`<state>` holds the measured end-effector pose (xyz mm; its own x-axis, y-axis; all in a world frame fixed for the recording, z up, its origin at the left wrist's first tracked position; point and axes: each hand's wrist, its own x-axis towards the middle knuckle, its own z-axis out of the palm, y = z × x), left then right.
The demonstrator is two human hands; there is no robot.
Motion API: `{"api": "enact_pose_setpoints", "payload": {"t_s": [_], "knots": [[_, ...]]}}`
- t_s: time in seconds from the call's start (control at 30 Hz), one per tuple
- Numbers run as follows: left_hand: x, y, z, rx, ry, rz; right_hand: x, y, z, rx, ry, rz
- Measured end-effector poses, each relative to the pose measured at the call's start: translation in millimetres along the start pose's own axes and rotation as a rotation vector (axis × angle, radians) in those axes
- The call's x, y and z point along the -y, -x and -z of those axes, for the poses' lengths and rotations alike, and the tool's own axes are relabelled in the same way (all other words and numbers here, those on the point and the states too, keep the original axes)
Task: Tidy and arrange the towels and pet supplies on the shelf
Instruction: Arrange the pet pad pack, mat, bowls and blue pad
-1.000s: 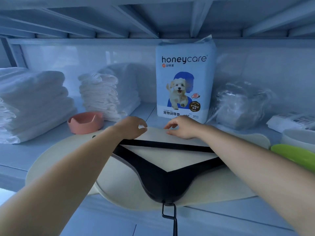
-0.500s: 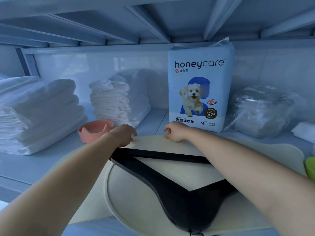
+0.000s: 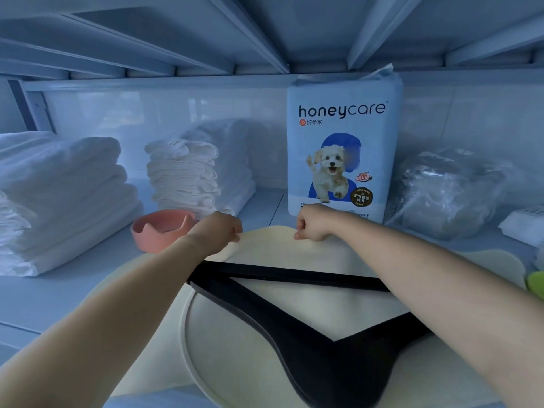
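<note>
1. Pale blue metal shelf (image 3: pixel 59 293) fills the view, with the ribbed underside of the next tier close above it.
2. On the front part of this shelf lies the cream mat (image 3: pixel 273 248), a flat, round-edged sheet of soft material. A black band (image 3: pixel 323 357) runs across it in a triangle and widens into a broad tongue at the near end.
3. The left hand (image 3: pixel 216 231) is at the far edge of the cream mat, its fingers curled over that edge and the thumb pressed against it.
4. The right hand (image 3: pixel 313 223) holds the same far edge just beside the left one, fingers curled into a loose fist and the thumb tip down on the cream surface.
5. Both bare forearms stretch over the cream mat and cross the black band.
6. Just beyond the mat's far left edge stands a pink bowl with two ear-shaped points (image 3: pixel 160 229).
7. Left of the mat sits a tall stack of folded white towels (image 3: pixel 64 201), and behind the pink bowl a smaller pile of white cloths (image 3: pixel 188 175).
8. Directly behind the mat stands an upright blue-and-white honeycare pack with a dog picture (image 3: pixel 343 148), very close to the right hand.
9. Behind the mat's right side lies a crumpled clear plastic bag (image 3: pixel 447 189); farther right is a white packet (image 3: pixel 524 225).
10. At the mat's right edge a lime-green object (image 3: pixel 535 284) shows only in part.
</note>
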<state>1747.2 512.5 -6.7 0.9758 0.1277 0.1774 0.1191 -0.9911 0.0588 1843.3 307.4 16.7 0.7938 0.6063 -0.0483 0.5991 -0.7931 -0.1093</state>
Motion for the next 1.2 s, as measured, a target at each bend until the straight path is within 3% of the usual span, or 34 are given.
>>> {"api": "enact_pose_setpoints", "payload": {"t_s": [0.43, 0.6, 0.93, 1.2], "knots": [[-8.0, -7.6, -0.5, -0.076, 0.069, -0.033, -5.7, -5.4, -11.6, -0.039, -0.007, -0.105], [17.3, 6.0, 11.2, -0.111, 0.147, -0.088, 8.3, -4.9, -15.5, -0.033, -0.018, -0.054], [76.8, 25.5, 28.3, -0.211, 0.077, -0.113, 58.7, -13.4, -20.2, 0.013, -0.011, 0.054], [116.6, 45.2, 27.6, -0.043, 0.066, -0.014, 107.4, -33.4, -23.9, 0.009, -0.037, 0.124]]}}
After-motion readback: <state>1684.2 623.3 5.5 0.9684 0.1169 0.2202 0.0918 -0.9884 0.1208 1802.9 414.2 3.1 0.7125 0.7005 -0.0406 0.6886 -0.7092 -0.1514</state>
